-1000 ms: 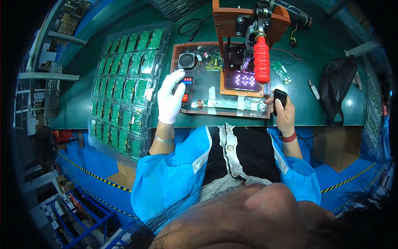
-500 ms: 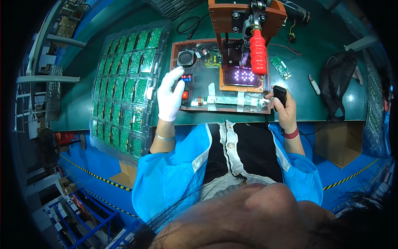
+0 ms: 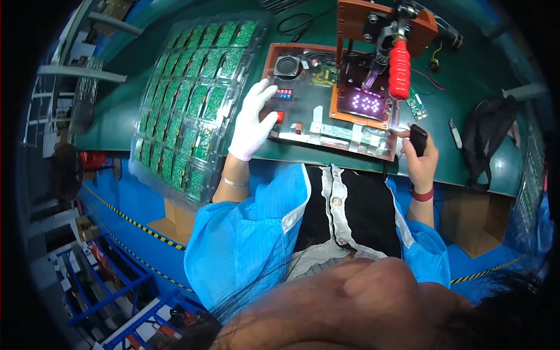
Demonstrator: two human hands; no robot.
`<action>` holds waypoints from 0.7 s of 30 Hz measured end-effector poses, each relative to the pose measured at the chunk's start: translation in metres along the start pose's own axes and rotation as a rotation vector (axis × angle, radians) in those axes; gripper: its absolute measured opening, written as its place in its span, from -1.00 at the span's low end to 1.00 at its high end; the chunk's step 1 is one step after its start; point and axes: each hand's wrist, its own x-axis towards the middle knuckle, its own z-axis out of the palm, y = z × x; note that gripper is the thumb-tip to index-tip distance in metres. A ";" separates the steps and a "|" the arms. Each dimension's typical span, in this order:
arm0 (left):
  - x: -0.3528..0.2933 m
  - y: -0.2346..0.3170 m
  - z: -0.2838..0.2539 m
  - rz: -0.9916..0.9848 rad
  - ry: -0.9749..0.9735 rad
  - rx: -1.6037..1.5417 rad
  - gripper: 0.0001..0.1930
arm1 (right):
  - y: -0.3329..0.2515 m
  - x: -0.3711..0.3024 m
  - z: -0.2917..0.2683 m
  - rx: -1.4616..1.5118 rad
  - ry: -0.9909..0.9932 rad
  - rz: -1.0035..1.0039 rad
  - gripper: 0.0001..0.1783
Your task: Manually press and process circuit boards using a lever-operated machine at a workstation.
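Observation:
My left hand [image 3: 251, 125], in a white glove, rests at the left edge of a clear-topped test box [image 3: 303, 132]. Its fingers are stretched and its thumb is apart, beside a small lit digital meter [image 3: 284, 94] and a red switch [image 3: 280, 117]. Bare, my right hand [image 3: 424, 164] grips a small black rounded device [image 3: 417, 140] at the box's right front corner. On the box stands an orange press with a red ribbed handle [image 3: 399, 70]. Below it, a dark panel glows with a pattern of white-violet lights [image 3: 366, 104].
Left of the box, a clear plastic tray [image 3: 169, 193] holds rows of green circuit boards. A speaker [image 3: 287, 66] sits in the box's far left corner. Rightward lie a loose circuit board [image 3: 416, 107], a utility knife [image 3: 455, 134] and a black bag [image 3: 489, 137].
The whole view has shifted, so the box, press and tray appear farther right. Both hands keep nearly the same places beside the box, and my right hand still grips the black device.

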 end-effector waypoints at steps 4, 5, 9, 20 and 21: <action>-0.003 0.001 -0.002 -0.006 -0.022 -0.009 -0.39 | -0.013 0.010 -0.003 0.022 0.054 -0.026 -0.61; -0.003 0.002 -0.002 -0.011 -0.026 -0.019 -0.38 | -0.019 0.014 -0.005 0.047 0.076 -0.041 -0.61; -0.004 0.000 -0.001 -0.017 -0.030 -0.041 -0.38 | -0.040 0.033 -0.006 0.073 0.170 -0.245 -0.58; 0.002 -0.002 -0.004 0.052 -0.108 0.036 -0.35 | -0.105 0.093 0.004 0.039 0.065 -0.912 -0.40; 0.002 -0.003 -0.005 0.070 -0.134 0.067 -0.34 | -0.106 0.094 0.005 0.000 0.024 -0.946 -0.38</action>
